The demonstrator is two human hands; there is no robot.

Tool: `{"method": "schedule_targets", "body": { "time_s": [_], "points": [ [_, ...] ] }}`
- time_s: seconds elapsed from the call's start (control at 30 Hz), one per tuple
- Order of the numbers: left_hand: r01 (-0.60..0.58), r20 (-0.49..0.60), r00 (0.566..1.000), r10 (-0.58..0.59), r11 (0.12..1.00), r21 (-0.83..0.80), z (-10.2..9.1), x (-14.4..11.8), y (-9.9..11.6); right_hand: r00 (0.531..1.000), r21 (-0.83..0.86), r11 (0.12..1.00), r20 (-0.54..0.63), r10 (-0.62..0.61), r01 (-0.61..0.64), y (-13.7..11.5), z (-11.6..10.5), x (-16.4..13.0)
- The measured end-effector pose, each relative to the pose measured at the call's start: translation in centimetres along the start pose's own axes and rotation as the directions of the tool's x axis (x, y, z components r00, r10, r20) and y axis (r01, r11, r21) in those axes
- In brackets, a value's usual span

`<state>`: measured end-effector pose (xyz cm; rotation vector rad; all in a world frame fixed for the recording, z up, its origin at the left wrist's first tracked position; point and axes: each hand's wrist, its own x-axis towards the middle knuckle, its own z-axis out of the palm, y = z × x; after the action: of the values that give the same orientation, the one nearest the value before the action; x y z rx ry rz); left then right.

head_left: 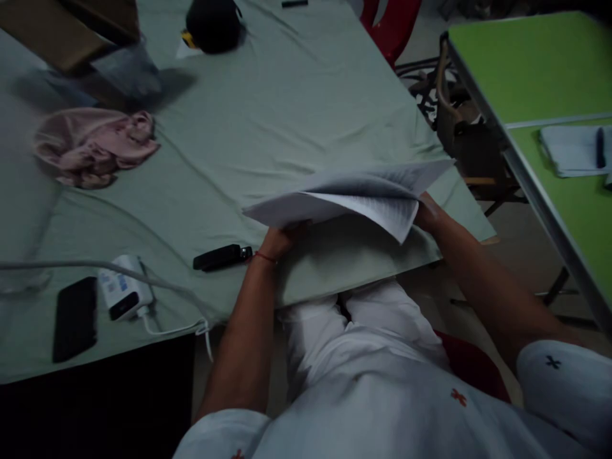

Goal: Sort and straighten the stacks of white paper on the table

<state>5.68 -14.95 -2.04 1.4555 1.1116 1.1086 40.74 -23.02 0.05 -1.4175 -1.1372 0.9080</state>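
- The left hand [280,241] lies at the near-left edge of a thick white stack of printed paper sheets [354,194]; its grip is tucked under the lifted pages, and I cannot tell whether the fingers are spread or pressed together.
- The right hand [428,213] is at the right corner of the same stack, its grip closed on the edge of the sheets, though the fingertips are hidden beneath the paper.
- The stack sits between the two grips, near the front edge of the table [287,127] with the pale green cloth, and is raised and fanned open, with the top pages curling down towards the right grip.
- Judging by this, the paper is picked up and parted, roughly mid-handling; the sheets are neither squared flat nor set down, so the sorting or leafing seems to be unfinished.
- Just left of the left grip lies a small black oblong device [222,257], apart from the hand.
- Further left are a white power bank with a cable [123,293] and a black phone [74,317].
- Well beyond the left grip, a crumpled pink cloth [93,146] lies untouched, and a black rounded pouch [213,24] rests at the far side.
- To the right of the right grip stands a separate green table [540,70] carrying folded white papers [568,150].
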Motion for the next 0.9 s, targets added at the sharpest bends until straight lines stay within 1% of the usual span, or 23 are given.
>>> {"method": "schedule_targets", "body": {
  "time_s": [0.07,0.13,0.17,0.23,0.33,0.4,0.43,0.53,0.6,0.63,0.7,0.77,0.83,0.9],
  "points": [
    [0.002,-0.011,1.0,-0.002,1.0,-0.03,0.2,-0.3,0.2,0.999,0.005,0.999,0.039,-0.035,0.035,-0.1,0.3,0.0],
    [0.014,-0.001,1.0,-0.014,0.998,-0.064,0.2,-0.9,0.5,0.999,-0.015,1.0,0.037,-0.008,0.008,-0.3,0.5,-0.3],
    [0.042,0.012,0.999,-0.041,0.996,-0.083,0.2,-1.4,0.7,0.999,-0.014,1.0,0.021,0.025,-0.025,-0.5,0.5,-0.5],
    [0.149,0.024,0.989,-0.147,0.978,-0.145,0.2,-2.7,1.0,0.997,0.014,0.997,-0.002,0.082,-0.082,-0.8,0.4,-0.9],
    [0.303,0.027,0.951,-0.307,0.914,-0.271,0.3,-4.7,1.3,0.995,0.076,0.992,-0.005,0.102,-0.102,-1.1,0.7,-1.4],
    [0.366,0.067,0.929,-0.365,0.869,-0.335,0.4,-5.7,1.6,0.995,0.099,0.99,-0.015,0.1,-0.098,-1.2,1.1,-1.6],
    [0.396,0.108,0.917,-0.383,0.847,-0.356,0.4,-6.2,1.8,0.995,0.109,0.99,-0.026,0.099,-0.095,-1.3,1.3,-1.8],
    [0.495,0.239,0.868,-0.435,0.801,-0.336,0.5,-7.1,2.6,0.995,0.129,0.988,-0.052,0.09,-0.083,-1.8,2.0,-2.2],
    [0.529,0.262,0.844,-0.468,0.807,-0.263,0.5,-7.7,3.2,0.994,0.128,0.988,-0.052,0.094,-0.086,-2.1,2.3,-2.5],
    [0.529,0.253,0.843,-0.475,0.818,-0.227,0.5,-7.9,3.5,0.994,0.129,0.987,-0.046,0.103,-0.096,-2.1,2.4,-2.6],
    [0.516,0.236,0.849,-0.473,0.838,-0.179,0.3,-8.4,4.0,0.99,0.146,0.979,-0.01,0.143,-0.14,-1.8,2.4,-2.9],
    [0.505,0.228,0.855,-0.465,0.846,-0.169,0.0,-9.0,4.2,0.976,0.169,0.962,0.073,0.204,-0.214,-1.2,2.2,-3.1],
    [0.51,0.224,0.853,-0.471,0.844,-0.169,-0.4,-9.5,4.2,0.938,0.147,0.937,0.196,0.286,-0.317,-0.5,2.0,-3.5],
    [0.529,0.231,0.841,-0.49,0.833,-0.161,-0.8,-10.1,3.9,0.884,0.065,0.914,0.292,0.366,-0.4,0.0,1.8,-4.0]
  ]
}}
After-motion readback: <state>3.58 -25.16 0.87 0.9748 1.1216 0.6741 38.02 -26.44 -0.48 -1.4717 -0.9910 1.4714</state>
